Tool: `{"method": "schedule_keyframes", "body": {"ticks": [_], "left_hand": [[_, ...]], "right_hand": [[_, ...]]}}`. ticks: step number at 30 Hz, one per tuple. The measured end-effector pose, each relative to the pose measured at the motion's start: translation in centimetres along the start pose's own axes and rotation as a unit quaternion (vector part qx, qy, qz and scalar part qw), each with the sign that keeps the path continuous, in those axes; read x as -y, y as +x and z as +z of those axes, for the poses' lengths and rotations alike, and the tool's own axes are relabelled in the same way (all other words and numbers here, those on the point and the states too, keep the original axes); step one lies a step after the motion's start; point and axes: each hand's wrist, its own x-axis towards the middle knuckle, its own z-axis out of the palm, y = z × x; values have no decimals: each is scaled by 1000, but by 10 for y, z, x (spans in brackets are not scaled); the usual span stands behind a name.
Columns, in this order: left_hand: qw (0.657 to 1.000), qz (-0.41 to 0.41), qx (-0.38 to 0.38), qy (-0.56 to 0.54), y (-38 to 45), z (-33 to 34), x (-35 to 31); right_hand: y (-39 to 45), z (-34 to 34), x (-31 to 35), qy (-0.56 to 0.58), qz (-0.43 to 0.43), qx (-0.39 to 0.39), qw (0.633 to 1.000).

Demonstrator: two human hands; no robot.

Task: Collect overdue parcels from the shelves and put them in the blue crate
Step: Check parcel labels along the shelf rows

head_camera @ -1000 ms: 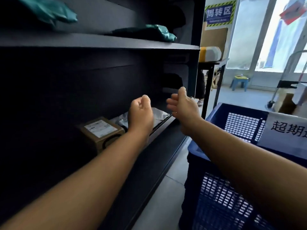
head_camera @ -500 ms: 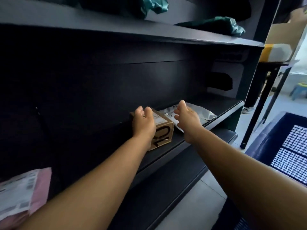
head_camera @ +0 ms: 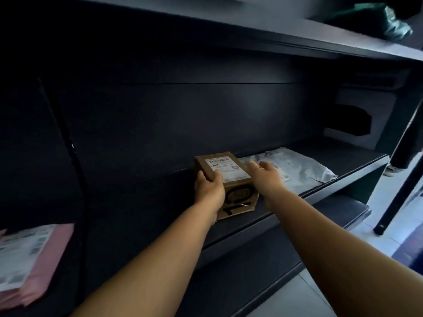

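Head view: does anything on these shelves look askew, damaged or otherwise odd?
Nothing is damaged or spilled. The box sits turned at an angle to the shelf edge, its front corner past the lip, with both hands on it. The grey mailer beside it is crumpled; that looks normal.

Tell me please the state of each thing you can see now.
cardboard box: on shelf, gripped at both sides
left hand: gripping box
right hand: against box
grey mailer bag: lying flat
pink mailer bag: lying flat
green bag: crumpled, upper shelf

Brown labelled box [head_camera: 225,177] — seemingly shelf-borne, gripped.
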Motion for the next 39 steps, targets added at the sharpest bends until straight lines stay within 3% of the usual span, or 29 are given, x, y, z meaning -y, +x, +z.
{"method": "schedule_keyframes", "body": {"ticks": [5,10,24,39], "left_hand": [[1000,-17,-7,7,8,0,18],[1000,5,1,-9,6,2,24],[985,150,30,-82,-10,-2,38],[984,163,47,-63,-16,18,18]], "right_hand": [[14,5,-15,-25,18,18,999],[13,8,-25,34,46,48,997],[-16,-5,-40,195,-59,33,979],[-21,-26,-22,205,-70,-7,976]]}}
